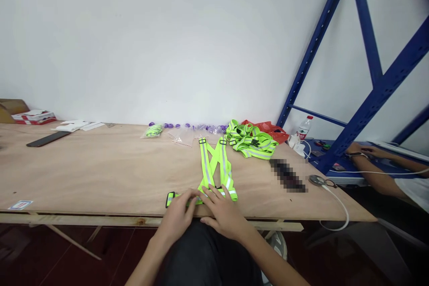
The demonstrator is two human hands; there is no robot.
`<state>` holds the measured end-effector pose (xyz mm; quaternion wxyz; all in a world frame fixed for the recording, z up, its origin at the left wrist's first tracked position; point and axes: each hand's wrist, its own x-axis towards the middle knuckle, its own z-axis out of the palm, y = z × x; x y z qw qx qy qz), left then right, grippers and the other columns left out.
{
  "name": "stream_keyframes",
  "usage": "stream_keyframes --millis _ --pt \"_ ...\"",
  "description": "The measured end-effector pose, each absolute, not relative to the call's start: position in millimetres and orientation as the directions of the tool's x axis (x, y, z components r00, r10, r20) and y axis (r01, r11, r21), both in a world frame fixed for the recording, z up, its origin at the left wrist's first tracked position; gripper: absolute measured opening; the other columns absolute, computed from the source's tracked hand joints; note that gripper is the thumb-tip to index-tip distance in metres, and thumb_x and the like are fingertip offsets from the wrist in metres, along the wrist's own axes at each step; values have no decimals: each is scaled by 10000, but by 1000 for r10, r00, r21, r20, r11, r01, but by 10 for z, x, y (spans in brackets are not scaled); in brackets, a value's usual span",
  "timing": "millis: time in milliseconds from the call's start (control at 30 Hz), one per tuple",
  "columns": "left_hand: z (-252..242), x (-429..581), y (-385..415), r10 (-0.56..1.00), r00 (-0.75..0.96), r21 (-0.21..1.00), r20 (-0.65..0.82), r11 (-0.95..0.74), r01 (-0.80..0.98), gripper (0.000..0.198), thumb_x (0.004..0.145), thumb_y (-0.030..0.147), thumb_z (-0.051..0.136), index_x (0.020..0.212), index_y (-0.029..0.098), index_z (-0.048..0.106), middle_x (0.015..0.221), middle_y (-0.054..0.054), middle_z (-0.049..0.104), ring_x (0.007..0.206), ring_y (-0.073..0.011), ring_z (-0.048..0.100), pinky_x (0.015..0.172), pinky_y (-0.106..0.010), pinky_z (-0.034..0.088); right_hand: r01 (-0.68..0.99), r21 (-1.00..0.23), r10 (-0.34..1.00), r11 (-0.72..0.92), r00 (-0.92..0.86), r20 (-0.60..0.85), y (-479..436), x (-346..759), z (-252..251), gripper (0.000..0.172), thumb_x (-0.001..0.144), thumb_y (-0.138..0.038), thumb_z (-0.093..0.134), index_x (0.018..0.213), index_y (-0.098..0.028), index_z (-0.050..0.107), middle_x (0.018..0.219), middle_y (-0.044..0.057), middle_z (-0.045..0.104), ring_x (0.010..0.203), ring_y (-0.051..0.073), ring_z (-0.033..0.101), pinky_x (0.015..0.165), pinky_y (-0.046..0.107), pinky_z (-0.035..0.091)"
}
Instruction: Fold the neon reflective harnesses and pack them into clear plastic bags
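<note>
A fluorescent yellow-green reflective vest (206, 163) of straps with silver stripes lies on the table in front of me. Its shoulder straps cross and point toward the wall, and a black buckle (170, 199) sits at the left end of its waist strap. My left hand (179, 214) rests on the waist strap beside that buckle, index finger stretched out and thumb apart. Across the strap's middle lies my right hand (224, 212), fingers spread. The two hands meet at the fingertips. Part of the waist strap is hidden beneath them.
A heap of similar vests (253, 140) lies on a red bag (273, 130). Clear plastic bags (184, 134), one packed vest (153, 131) and small purple items line the wall. A blue rack (362, 111) stands right, with another person's arms (372, 165) behind it.
</note>
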<state>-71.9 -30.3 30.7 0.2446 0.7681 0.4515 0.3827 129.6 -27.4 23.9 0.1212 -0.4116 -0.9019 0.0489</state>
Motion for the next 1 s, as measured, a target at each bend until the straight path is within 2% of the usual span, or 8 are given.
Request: stream_keyframes --millis 133,267,433,633,833,1000 --pt "394 -1182 -338 919 137 694 370 -372 616 365 909 426 561 1226 250 604 1254 -84 657 1182 -265 601 985 -394 484 731 -176 751 660 -644 143 -285 1325 256 617 968 -590 415 1521 -330 325 1593 63 336 1471 306 260 1175 624 143" --pt "231 -1567 -302 942 180 633 284 -325 703 570 791 480 704 1306 272 575 1398 -90 570 1317 -311 501 1070 -464 431 742 -182 764 646 -633 129 -289 1311 262 633 964 -610 402 1523 -324 325 1593 66 335 1468 308 265 1176 615 152" --pt "102 -1656 -242 958 207 584 196 -284 760 487 808 463 686 1256 281 635 1473 -83 507 1383 -315 427 1146 -524 329 736 -175 757 654 -642 123 -280 1311 251 654 954 -617 418 1532 -334 303 1601 64 319 1483 307 226 1179 610 139" --pt "180 -1603 -212 952 228 699 206 -307 646 484 834 432 669 1298 303 613 1397 -54 583 1347 -276 469 1162 -480 317 739 -154 755 656 -643 128 -281 1318 254 664 951 -603 437 1537 -328 292 1598 73 323 1477 304 241 1182 594 144" --pt "269 -1503 -230 954 221 857 204 -283 431 509 799 421 710 1287 297 637 1326 -69 638 1269 -297 545 1108 -476 396 742 -154 758 653 -638 140 -288 1317 245 669 935 -593 486 1526 -325 320 1587 74 346 1474 301 248 1182 594 149" --pt "256 -1352 -221 965 166 918 204 -248 309 531 756 414 746 1256 259 653 1321 -73 645 1282 -293 546 1130 -480 380 744 -143 757 653 -634 156 -290 1313 237 674 925 -571 524 1521 -323 331 1584 75 351 1465 300 267 1181 585 165"
